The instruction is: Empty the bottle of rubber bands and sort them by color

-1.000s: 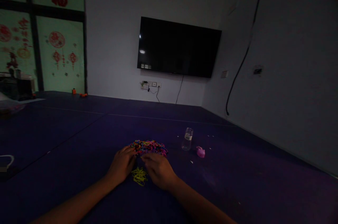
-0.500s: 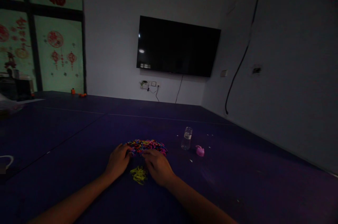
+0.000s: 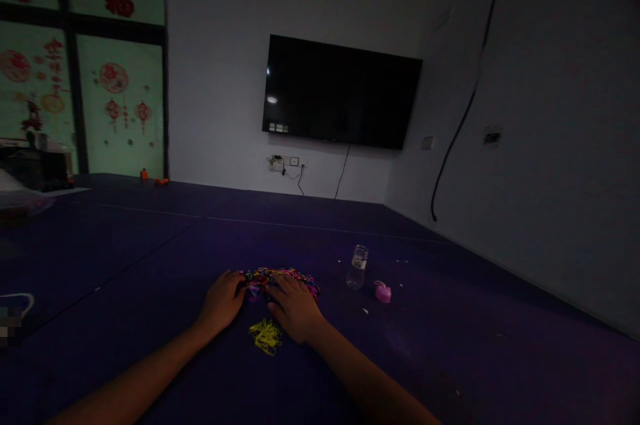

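Note:
A heap of small many-coloured rubber bands [image 3: 295, 276] lies on the dark purple mat [image 3: 150, 265]. My left hand [image 3: 221, 301] rests at the heap's left edge, its fingertips in the bands. My right hand [image 3: 293, 308] lies on the heap's near side, fingers reaching into it. The dim light hides whether either hand pinches a band. Between my wrists sits a small separate bunch of yellow bands [image 3: 265, 335].
A small clear bottle [image 3: 358, 267] stands to the right of the heap, with a pink object [image 3: 383, 291] beside it. A black TV [image 3: 343, 93] hangs on the far wall above sockets. Decorated glass doors [image 3: 120, 105] are at the far left. White specks dot the mat.
Both hands have shifted slightly forward into the coloured heap. The yellow bunch now lies further behind them.

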A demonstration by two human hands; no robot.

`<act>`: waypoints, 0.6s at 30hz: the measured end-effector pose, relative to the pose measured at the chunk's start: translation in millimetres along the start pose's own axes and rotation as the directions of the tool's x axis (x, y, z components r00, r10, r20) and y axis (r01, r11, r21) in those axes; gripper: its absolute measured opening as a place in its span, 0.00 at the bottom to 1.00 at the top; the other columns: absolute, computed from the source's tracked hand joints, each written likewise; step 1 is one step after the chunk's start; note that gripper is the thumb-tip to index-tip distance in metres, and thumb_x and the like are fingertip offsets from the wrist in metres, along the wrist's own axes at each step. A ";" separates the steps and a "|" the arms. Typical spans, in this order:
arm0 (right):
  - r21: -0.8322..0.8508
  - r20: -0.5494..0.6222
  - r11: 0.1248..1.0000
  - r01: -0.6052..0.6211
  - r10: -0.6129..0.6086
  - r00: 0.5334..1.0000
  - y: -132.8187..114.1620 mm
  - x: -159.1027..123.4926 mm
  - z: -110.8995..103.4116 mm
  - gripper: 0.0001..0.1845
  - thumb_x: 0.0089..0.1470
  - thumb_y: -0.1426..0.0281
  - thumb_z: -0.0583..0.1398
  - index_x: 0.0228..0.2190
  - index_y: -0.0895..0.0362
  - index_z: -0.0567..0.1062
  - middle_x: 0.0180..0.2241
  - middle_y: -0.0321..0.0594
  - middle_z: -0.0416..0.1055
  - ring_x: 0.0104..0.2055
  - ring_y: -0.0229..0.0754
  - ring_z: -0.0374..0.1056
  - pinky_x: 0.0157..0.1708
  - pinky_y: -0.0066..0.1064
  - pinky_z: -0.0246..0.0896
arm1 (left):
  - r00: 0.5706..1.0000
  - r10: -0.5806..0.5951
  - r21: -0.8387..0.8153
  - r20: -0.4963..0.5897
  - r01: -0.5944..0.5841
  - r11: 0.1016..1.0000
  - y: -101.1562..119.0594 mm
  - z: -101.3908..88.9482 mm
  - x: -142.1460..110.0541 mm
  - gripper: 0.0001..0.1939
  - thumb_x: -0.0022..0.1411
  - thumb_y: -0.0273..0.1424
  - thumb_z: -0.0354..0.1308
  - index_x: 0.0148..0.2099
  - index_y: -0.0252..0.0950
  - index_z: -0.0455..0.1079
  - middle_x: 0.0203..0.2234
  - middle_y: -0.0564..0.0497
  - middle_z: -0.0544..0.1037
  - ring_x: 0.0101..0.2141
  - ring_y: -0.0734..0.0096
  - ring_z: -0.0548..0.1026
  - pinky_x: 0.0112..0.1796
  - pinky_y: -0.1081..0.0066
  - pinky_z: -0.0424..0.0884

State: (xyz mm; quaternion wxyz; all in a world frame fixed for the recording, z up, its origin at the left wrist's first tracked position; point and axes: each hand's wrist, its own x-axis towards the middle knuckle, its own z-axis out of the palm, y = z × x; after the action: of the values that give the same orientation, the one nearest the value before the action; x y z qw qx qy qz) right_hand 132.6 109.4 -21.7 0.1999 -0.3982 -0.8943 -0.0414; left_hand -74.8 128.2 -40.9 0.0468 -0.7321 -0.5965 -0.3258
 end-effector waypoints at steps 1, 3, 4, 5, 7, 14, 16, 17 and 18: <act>0.002 0.004 1.000 -0.003 0.003 1.000 0.2 -0.3 0.1 0.21 0.61 0.61 0.49 0.54 0.52 0.65 0.60 0.42 0.56 0.61 0.51 0.49 0.57 0.47 0.47 | 1.000 0.009 0.016 -0.007 -0.009 1.000 1.4 -1.0 -0.5 0.13 0.58 0.25 0.49 0.42 0.34 0.72 0.45 0.43 0.75 0.50 0.59 0.69 0.51 0.58 0.63; 0.012 0.006 1.000 -0.012 0.012 1.000 0.3 -0.4 -0.1 0.20 0.61 0.62 0.49 0.52 0.52 0.68 0.59 0.42 0.57 0.61 0.50 0.50 0.57 0.46 0.48 | 0.999 0.032 0.034 -0.024 -0.031 0.999 5.9 -4.1 -2.4 0.13 0.57 0.25 0.50 0.42 0.34 0.71 0.45 0.44 0.74 0.50 0.59 0.68 0.51 0.58 0.63; 0.020 0.003 1.000 -0.018 0.018 1.000 0.2 -0.4 -0.3 0.19 0.61 0.63 0.50 0.51 0.52 0.69 0.58 0.41 0.58 0.61 0.49 0.50 0.57 0.45 0.48 | 0.998 0.046 0.032 -0.035 -0.045 0.999 8.6 -6.0 -3.7 0.13 0.57 0.24 0.50 0.42 0.34 0.71 0.44 0.45 0.75 0.49 0.59 0.69 0.51 0.58 0.63; 0.028 -0.002 0.999 -0.023 0.023 1.000 0.2 -0.2 -0.5 0.19 0.60 0.64 0.50 0.50 0.52 0.70 0.58 0.41 0.59 0.60 0.48 0.51 0.57 0.44 0.48 | 0.997 0.063 0.024 -0.041 -0.062 0.998 11.4 -8.0 -5.1 0.13 0.56 0.24 0.50 0.42 0.35 0.71 0.42 0.45 0.75 0.48 0.60 0.69 0.50 0.59 0.64; 0.041 -0.017 0.999 -0.027 0.027 0.999 0.2 0.0 -0.8 0.18 0.60 0.65 0.50 0.48 0.53 0.71 0.57 0.41 0.61 0.59 0.47 0.53 0.57 0.43 0.49 | 0.994 0.098 0.011 -0.041 -0.098 0.995 16.5 -11.8 -8.0 0.12 0.57 0.24 0.49 0.40 0.35 0.71 0.39 0.46 0.76 0.44 0.61 0.71 0.47 0.60 0.65; 0.051 -0.008 0.998 0.027 -0.027 1.000 2.5 0.1 2.1 0.19 0.60 0.65 0.50 0.50 0.54 0.69 0.57 0.41 0.61 0.59 0.46 0.54 0.56 0.41 0.50 | 0.996 0.086 0.050 0.032 -0.088 0.995 25.1 -20.2 -10.8 0.12 0.59 0.26 0.48 0.32 0.37 0.74 0.33 0.47 0.78 0.39 0.62 0.72 0.41 0.62 0.66; 0.050 -0.003 0.999 0.006 -0.006 1.000 2.5 0.0 2.6 0.18 0.60 0.66 0.50 0.48 0.54 0.71 0.57 0.41 0.61 0.58 0.46 0.55 0.56 0.42 0.50 | 0.995 0.083 0.050 0.046 -0.086 0.995 25.7 -21.1 -10.8 0.13 0.59 0.26 0.48 0.30 0.36 0.73 0.32 0.46 0.78 0.38 0.62 0.73 0.40 0.62 0.66; 0.049 -0.006 0.999 -0.009 0.009 1.000 2.2 0.0 2.4 0.17 0.60 0.66 0.50 0.47 0.54 0.72 0.56 0.41 0.62 0.58 0.46 0.55 0.56 0.42 0.50 | 0.995 0.086 0.044 0.046 -0.088 0.995 25.7 -21.1 -11.0 0.13 0.59 0.26 0.48 0.30 0.37 0.74 0.32 0.47 0.78 0.38 0.62 0.73 0.40 0.62 0.66; 0.046 -0.011 0.999 -0.024 0.024 1.000 1.8 -0.1 2.1 0.17 0.59 0.67 0.50 0.45 0.54 0.73 0.56 0.41 0.62 0.58 0.46 0.56 0.55 0.42 0.50 | 0.995 0.089 0.037 0.040 -0.091 0.995 25.4 -20.9 -11.3 0.13 0.58 0.26 0.48 0.30 0.37 0.74 0.32 0.47 0.79 0.38 0.62 0.73 0.40 0.62 0.66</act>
State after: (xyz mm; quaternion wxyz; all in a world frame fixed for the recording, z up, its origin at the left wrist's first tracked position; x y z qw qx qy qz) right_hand 133.3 111.1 -23.7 0.2146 -0.4039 -0.8891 -0.0206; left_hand -61.6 101.9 -22.4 0.0641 -0.7633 -0.5700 -0.2974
